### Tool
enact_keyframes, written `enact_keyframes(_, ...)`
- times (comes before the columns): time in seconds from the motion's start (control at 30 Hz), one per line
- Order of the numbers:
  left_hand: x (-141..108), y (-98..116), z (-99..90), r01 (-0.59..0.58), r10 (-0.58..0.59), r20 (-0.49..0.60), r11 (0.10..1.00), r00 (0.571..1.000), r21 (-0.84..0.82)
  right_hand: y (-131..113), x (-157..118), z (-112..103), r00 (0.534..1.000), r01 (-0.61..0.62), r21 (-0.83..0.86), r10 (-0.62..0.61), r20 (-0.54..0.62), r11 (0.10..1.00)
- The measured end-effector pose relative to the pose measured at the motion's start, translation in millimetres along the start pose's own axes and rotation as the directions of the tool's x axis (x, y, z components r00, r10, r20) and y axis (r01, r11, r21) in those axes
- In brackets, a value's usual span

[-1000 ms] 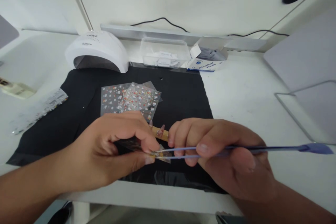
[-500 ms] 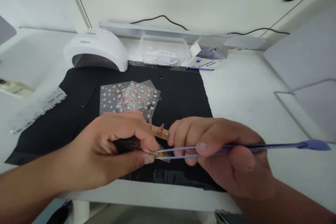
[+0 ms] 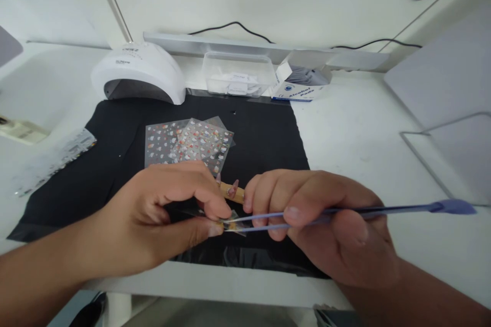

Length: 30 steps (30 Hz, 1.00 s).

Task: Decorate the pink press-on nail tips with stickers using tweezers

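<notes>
L hand (image 3: 153, 214) has thumb & index clamped on small clear film w/ gold bits (image 3: 241, 231), above black flat mat (image 3: 264, 138). R hand (image 3: 326, 214) fingers clamped on slim purple two-pronged tweezers (image 3: 406, 210), prongs apart, ends at film. Tan stick w/ pointed pink nail tips (image 3: 238, 195) near R fingers.

The left hand (image 3: 169, 214) pinches a small clear sheet (image 3: 238, 227) between thumb and finger, and the right hand (image 3: 314, 214) holds purple tweezers (image 3: 406, 209), their parted tips at the sheet. Just behind the fingers lies a wooden stick (image 3: 238, 194) with false nails (image 3: 232, 189) on it. Farther back, overlapping sticker sheets (image 3: 192, 140) rest on a black mat (image 3: 264, 133), with a white lamp (image 3: 141, 69), a clear tub (image 3: 238, 74) and a box of alcohol pads (image 3: 301, 87) along its far edge.
</notes>
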<state>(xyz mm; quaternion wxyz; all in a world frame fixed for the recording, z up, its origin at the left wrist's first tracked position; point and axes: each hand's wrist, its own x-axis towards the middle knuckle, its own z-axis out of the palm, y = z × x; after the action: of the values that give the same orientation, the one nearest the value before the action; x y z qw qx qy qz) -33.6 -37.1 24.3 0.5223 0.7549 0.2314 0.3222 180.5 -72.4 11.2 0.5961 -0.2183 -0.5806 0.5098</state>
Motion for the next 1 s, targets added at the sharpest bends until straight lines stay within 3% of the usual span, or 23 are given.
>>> enact_keyframes(0.47, 0.5, 0.6, 0.1, 0.01, -0.01, -0.011, 1.0, 1.0, -0.027, -3.1, -0.5, -3.2, 0.999, 0.01, -0.067, -0.007, 0.048, 0.998)
enact_keyframes(0.8, -0.2, -1.0, -0.1, 0.003, -0.004, -0.007, 0.992, 1.0, -0.126, -7.3, 2.1, 4.0, 0.999, 0.001, -0.026, -0.002, -0.036, 1.0)
enact_keyframes(1.0, -0.2, 0.5, -1.4, -0.034, 0.035, 0.013, 0.994, 0.999, -0.101, -8.7, 3.8, 5.2, 0.998, -0.029, -0.006, 0.028, -0.063, 1.0)
